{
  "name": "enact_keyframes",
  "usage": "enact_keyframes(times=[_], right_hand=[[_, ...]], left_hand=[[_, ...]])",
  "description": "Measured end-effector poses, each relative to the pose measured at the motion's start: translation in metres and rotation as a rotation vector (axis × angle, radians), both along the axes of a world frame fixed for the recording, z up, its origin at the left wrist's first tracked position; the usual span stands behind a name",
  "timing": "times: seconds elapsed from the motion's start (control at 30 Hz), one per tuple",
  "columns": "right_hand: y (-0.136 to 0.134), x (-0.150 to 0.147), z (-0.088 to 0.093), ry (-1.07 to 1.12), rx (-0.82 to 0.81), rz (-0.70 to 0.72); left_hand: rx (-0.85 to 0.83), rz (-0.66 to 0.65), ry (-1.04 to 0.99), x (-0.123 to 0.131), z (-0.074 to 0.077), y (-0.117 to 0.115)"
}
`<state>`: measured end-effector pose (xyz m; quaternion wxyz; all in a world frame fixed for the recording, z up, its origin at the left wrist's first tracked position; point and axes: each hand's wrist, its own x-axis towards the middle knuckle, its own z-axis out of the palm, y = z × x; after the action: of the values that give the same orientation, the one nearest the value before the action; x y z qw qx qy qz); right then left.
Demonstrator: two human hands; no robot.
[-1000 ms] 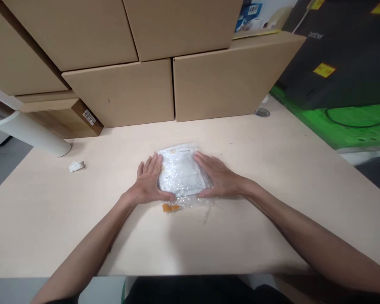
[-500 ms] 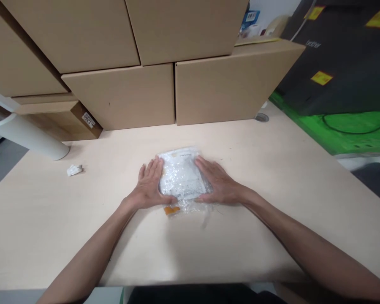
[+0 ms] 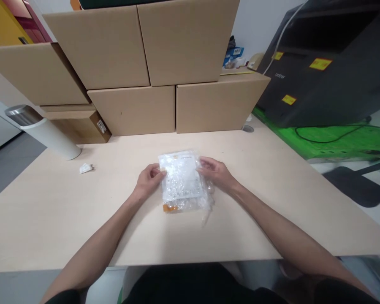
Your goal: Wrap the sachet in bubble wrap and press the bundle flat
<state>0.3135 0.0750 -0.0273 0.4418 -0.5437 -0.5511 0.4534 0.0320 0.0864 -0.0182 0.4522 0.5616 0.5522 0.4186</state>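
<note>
A clear plastic package (image 3: pixel 182 177) with a white printed sheet inside is in front of me at the middle of the table, with an orange patch at its lower left corner. My left hand (image 3: pixel 148 179) pinches its left edge between thumb and curled fingers. On the opposite side, my right hand (image 3: pixel 217 172) grips the right edge, thumb on top and fingers partly behind it. Loose crinkled plastic hangs from the package's lower right side.
Stacked cardboard boxes (image 3: pixel 131 110) line the back of the table (image 3: pixel 66 219). A white bottle (image 3: pixel 55 137) with a metal cap and a crumpled white scrap (image 3: pixel 86 168) are at the left. Beyond the right edge is a dark machine (image 3: pixel 323 71) on a green base.
Both hands have gone from lying spread flat on the package's sides to pinching its edges. The camera view has tilted up, showing more of the boxes and the bottle's cap.
</note>
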Motion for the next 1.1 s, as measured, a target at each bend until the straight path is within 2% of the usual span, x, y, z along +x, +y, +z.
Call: enact_keyframes(times=[0.1, 0.17, 0.33, 0.43, 0.53, 0.63, 0.73, 0.83, 0.93, 1.0, 1.1], right_hand=[[-0.003, -0.005, 0.006, 0.111, 0.009, -0.011], [-0.007, -0.008, 0.013, 0.083, 0.059, 0.004], [-0.018, -0.016, 0.033, -0.099, 0.229, -0.040], [-0.023, -0.025, 0.042, -0.051, 0.237, 0.006], [-0.024, -0.038, 0.042, 0.252, 0.133, 0.046], [-0.024, -0.053, 0.035, 0.537, -0.042, 0.040], [-0.026, -0.062, 0.030, 0.620, -0.251, 0.124], [-0.031, -0.063, 0.029, 0.649, -0.361, 0.178], [-0.036, -0.060, 0.030, 0.659, -0.386, 0.177], [-0.038, -0.058, 0.031, 0.633, -0.355, 0.159], [-0.043, -0.057, 0.036, 0.584, -0.288, 0.121]], left_hand=[[-0.023, 0.003, -0.190, 0.005, 0.010, -0.005], [-0.043, -0.016, -0.282, 0.007, 0.019, -0.010], [-0.132, -0.027, -0.351, 0.007, 0.033, -0.015], [-0.137, -0.092, -0.398, 0.005, 0.034, -0.015], [-0.053, -0.181, -0.505, 0.006, 0.034, -0.016], [0.047, -0.208, -0.588, 0.008, 0.035, -0.018], [0.051, -0.175, -0.620, 0.009, 0.035, -0.019], [0.005, -0.126, -0.648, 0.008, 0.032, -0.018], [0.000, -0.155, -0.618, 0.009, 0.023, -0.016], [0.015, -0.157, -0.516, 0.011, 0.016, -0.015], [0.121, 0.019, -0.164, 0.016, 0.013, -0.022]])
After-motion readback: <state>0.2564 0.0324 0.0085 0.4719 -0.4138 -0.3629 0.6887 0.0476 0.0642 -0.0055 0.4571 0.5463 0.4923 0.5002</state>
